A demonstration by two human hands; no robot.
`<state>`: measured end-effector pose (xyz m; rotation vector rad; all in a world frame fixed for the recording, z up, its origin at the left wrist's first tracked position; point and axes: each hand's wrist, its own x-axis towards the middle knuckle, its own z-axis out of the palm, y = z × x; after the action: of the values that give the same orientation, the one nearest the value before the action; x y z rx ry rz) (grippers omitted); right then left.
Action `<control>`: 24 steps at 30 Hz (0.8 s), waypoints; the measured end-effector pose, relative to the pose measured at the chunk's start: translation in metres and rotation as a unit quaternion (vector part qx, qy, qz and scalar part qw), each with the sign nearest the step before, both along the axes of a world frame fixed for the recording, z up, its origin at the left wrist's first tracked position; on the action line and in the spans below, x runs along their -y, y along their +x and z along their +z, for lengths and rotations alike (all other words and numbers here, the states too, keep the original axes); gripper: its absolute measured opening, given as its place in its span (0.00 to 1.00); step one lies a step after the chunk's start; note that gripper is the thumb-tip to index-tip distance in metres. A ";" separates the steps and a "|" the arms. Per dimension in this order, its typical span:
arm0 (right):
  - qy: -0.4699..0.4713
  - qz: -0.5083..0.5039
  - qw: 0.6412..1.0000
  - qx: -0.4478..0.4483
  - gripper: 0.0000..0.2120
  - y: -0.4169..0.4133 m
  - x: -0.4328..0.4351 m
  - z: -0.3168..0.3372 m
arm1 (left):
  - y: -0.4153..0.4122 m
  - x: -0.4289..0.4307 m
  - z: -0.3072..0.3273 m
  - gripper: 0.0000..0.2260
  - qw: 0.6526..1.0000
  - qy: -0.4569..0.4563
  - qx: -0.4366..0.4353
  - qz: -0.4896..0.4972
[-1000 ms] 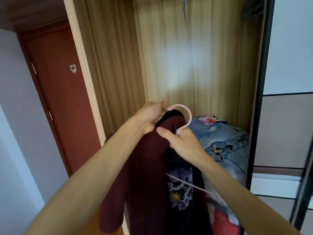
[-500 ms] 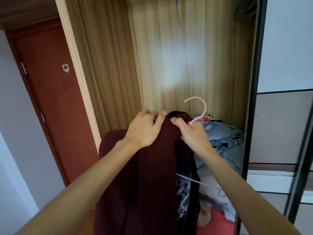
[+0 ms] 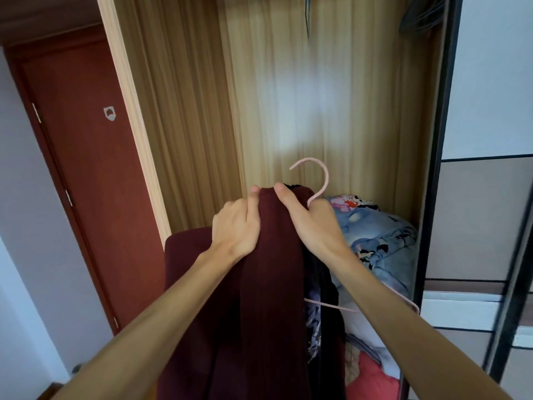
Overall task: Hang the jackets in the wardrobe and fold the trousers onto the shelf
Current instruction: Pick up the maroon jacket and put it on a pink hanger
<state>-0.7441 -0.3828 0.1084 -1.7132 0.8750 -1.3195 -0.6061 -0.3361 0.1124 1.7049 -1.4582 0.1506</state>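
1. Left hand (image 3: 236, 225) grips the maroon jacket (image 3: 259, 298) at its top, fingers curled into the fabric, thumb up along the collar edge.
2. Right hand (image 3: 313, 223) pinches the same collar area from the other side, thumb on top of the cloth; the stem of the pink hanger (image 3: 315, 180) comes up out of this hand, so it seems to grip the hanger neck too, though the fingers are hidden.
3. Jacket is held up in front of the open wardrobe (image 3: 288, 96), at about mid-frame, draped over the hanger and hanging down between both forearms to the bottom edge.
4. Hanger hook points up and left, free in the air, touching nothing. One pink arm of the hanger sticks out to the right below the right forearm.
5. A dark garment with a pale print (image 3: 317, 313) shows on the right side of the jacket, under the maroon layer; can't tell if it's a lining or a separate piece.
6. Inside the wardrobe, lower right: folded blue cartoon-print bedding (image 3: 380, 241), red cloth (image 3: 372, 382) below it.
7. Dark hangers (image 3: 421, 15) at the top right of the wardrobe, blurred.
8. Red-brown door (image 3: 86, 168) to the left of the wardrobe, closed. Dark-framed sliding wardrobe door (image 3: 484, 197) on the right.
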 end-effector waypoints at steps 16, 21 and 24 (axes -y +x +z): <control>0.066 0.066 0.996 -0.008 0.51 -0.007 0.011 -0.003 | 0.004 0.013 0.008 0.47 0.959 0.048 0.269 -0.073; 0.012 0.129 0.989 -0.065 0.43 -0.055 0.019 0.011 | 0.024 0.020 0.016 0.37 0.975 0.020 0.217 -0.052; 0.009 0.065 0.998 0.010 0.28 -0.107 0.050 -0.004 | 0.046 0.014 0.021 0.25 0.986 -0.012 0.154 -0.061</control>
<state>-0.8511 -0.4331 0.1040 -1.7108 0.7493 -1.2355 -0.5599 -0.3500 0.1331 1.6182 -1.7752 0.3783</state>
